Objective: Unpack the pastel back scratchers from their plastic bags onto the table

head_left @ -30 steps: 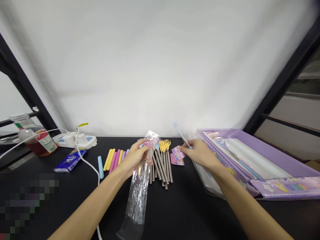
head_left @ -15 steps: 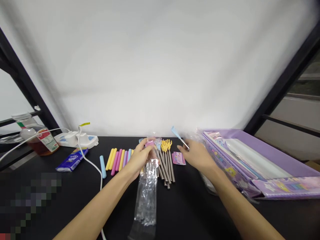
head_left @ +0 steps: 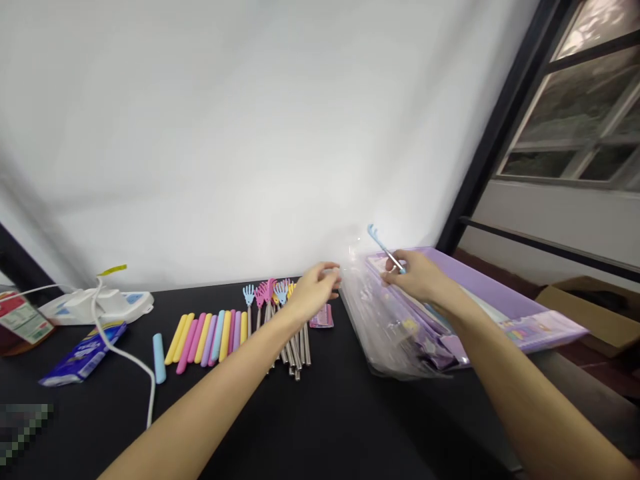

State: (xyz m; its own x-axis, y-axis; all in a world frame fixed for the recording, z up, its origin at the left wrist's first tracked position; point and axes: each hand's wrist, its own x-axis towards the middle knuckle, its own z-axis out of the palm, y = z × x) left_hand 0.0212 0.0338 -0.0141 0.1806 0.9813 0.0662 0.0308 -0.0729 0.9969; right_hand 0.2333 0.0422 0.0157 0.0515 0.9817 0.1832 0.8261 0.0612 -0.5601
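Note:
My right hand [head_left: 417, 277] is closed on the metal shaft of a blue hand-shaped back scratcher [head_left: 374, 233], holding it tilted up over the left end of a purple tray [head_left: 505, 297]. My left hand [head_left: 315, 288] reaches right with its fingers curled, pinching the edge of a clear plastic bag [head_left: 353, 267] at the top of a stack of clear bags [head_left: 395, 330]. Under my left wrist lies a bundle of metal back scratchers [head_left: 295, 347] with blue, pink and yellow hand-shaped heads. A small pink card [head_left: 323, 319] lies beside them.
A row of yellow, pink, purple and blue sleeves [head_left: 210, 333] lies on the black table [head_left: 325, 427], with one light blue sleeve [head_left: 159, 348] apart. At far left are a white power strip [head_left: 100, 303], its cable [head_left: 133, 363], a blue packet [head_left: 80, 360] and a bottle [head_left: 20, 320]. A cardboard box [head_left: 600, 313] sits at right.
The view has swung right. My left hand has left the back scratcher bundle and moved right to the bag stack; the long clear bag no longer hangs beneath it. My right hand lifted the blue scratcher higher.

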